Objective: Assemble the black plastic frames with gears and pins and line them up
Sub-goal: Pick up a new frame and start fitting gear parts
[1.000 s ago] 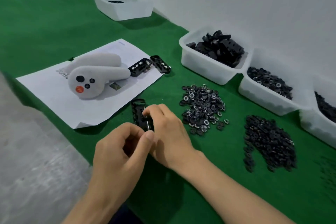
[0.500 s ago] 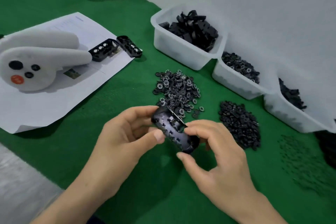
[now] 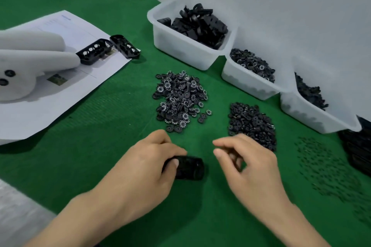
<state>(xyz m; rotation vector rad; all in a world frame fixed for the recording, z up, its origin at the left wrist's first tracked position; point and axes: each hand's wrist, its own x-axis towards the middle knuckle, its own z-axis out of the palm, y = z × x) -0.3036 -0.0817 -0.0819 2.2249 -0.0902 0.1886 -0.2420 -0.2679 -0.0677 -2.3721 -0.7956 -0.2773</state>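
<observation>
Black frame (image 3: 189,167) gripped by fingers of left hand (image 3: 148,166); right hand (image 3: 249,162) fingers curled, contents unclear.

You are gripping a black frame (image 3: 188,167) in your left hand (image 3: 148,166), your right hand (image 3: 248,164) hovering loosely curled at its three o'clock.

Bare left grip (image 3: 144,166), bare right grip (image 3: 251,164), bare forearms (image 3: 84,214)

Bright even light, no glare; soft shadows under objs. Gear pile (image 3: 180,98) sharp; below it left hand (image 3: 148,164), gripped black frame (image 3: 189,167), right hand (image 3: 248,163) motion-blurred. Pins (image 3: 329,168) right of pile smeared; edges bent.
</observation>
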